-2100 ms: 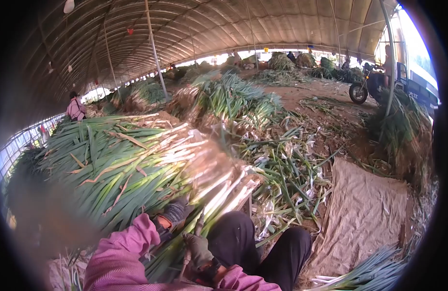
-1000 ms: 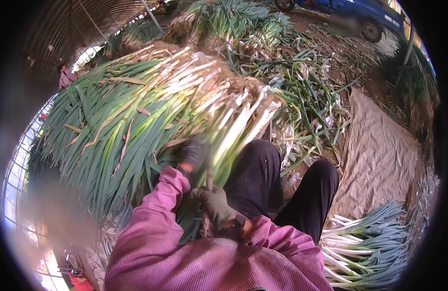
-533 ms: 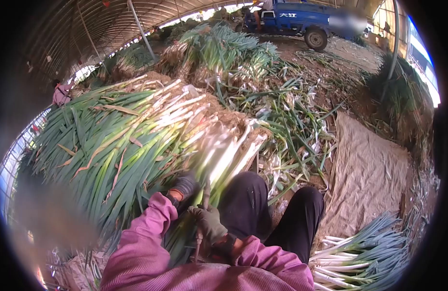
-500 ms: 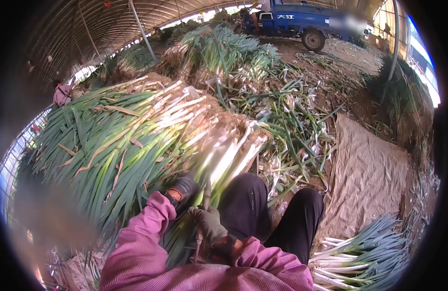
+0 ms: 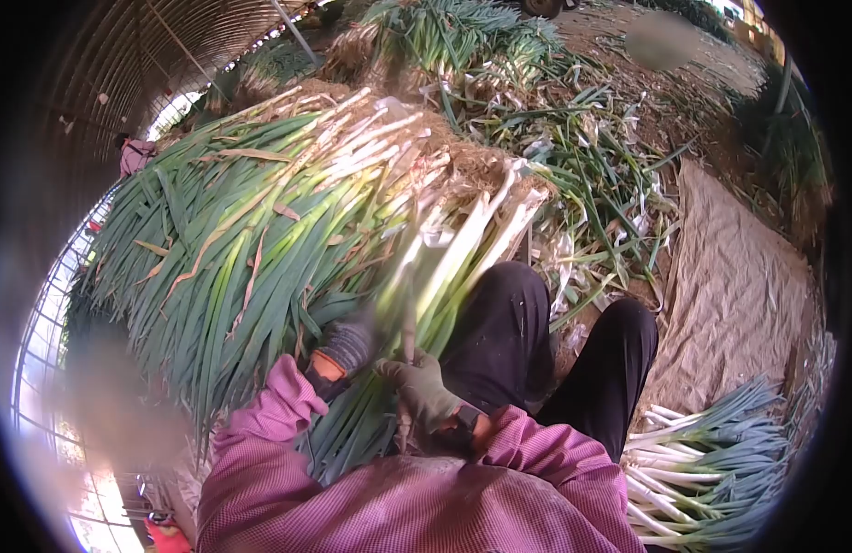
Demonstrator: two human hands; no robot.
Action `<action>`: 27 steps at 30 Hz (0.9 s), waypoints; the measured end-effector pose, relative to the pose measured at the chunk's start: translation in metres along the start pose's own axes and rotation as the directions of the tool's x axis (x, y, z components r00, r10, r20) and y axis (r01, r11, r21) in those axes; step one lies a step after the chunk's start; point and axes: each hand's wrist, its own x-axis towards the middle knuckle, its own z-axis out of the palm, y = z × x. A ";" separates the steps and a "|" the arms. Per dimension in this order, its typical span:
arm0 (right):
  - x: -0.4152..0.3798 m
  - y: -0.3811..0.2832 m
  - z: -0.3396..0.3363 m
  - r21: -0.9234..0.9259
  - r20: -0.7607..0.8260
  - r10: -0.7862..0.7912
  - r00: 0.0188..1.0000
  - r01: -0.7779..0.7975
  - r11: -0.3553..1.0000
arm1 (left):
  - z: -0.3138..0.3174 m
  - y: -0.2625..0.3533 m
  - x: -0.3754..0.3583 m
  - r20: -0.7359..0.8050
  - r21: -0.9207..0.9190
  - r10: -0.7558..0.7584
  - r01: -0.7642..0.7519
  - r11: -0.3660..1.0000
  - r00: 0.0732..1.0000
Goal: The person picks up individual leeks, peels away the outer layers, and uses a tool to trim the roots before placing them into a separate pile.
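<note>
My left hand (image 5: 349, 345), in a dark knitted glove, is closed around green onion stalks (image 5: 398, 293) that are smeared by motion; its fingertips are partly hidden. Close beside it, my right hand (image 5: 420, 391), in a grey-green glove, grips a thin brownish pipe (image 5: 408, 336) pointing up and away from me along the stalks. More green onions (image 5: 472, 235) with white stems lean by my knee, their roots facing away. Left of my hands spreads a thick heap of green onions (image 5: 223, 221), leaves toward me.
A brown cloth (image 5: 730, 286) lies on the ground at right. Below it is a pile of clean white-stemmed green onions (image 5: 711, 465). Stripped leaves (image 5: 601, 175) litter the ground beyond my knees (image 5: 504, 318). Upright bundles (image 5: 463, 37) stand behind. Another person (image 5: 135, 155) is at far left.
The view has tilted down, so the blue truck is nearly out of frame. Both hands keep their grip close together, and the stalks by the pipe remain blurred.
</note>
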 end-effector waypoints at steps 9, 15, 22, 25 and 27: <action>0.006 -0.009 0.001 0.157 -0.006 -0.008 1.000 0.008 0.988 | 0.025 -0.009 -0.074 -0.047 -0.211 -0.023 0.012 0.977 0.999; 0.011 -0.007 0.004 0.157 -0.040 -0.013 0.999 0.019 0.987 | 0.000 0.006 -0.091 0.160 -0.109 -0.120 0.139 0.984 0.980; 0.017 -0.009 0.009 0.145 -0.080 -0.050 0.996 0.061 0.988 | 0.042 -0.021 -0.098 -0.073 -0.202 0.022 -0.037 0.979 0.997; 0.023 -0.010 0.009 0.126 -0.084 -0.024 0.996 0.035 0.991 | 0.066 -0.024 -0.100 -0.101 -0.033 -0.029 0.025 0.999 0.994; 0.009 -0.046 0.006 0.116 -0.016 0.077 0.997 -0.075 0.990 | 0.063 -0.022 -0.103 -0.122 -0.030 -0.028 0.025 0.999 0.992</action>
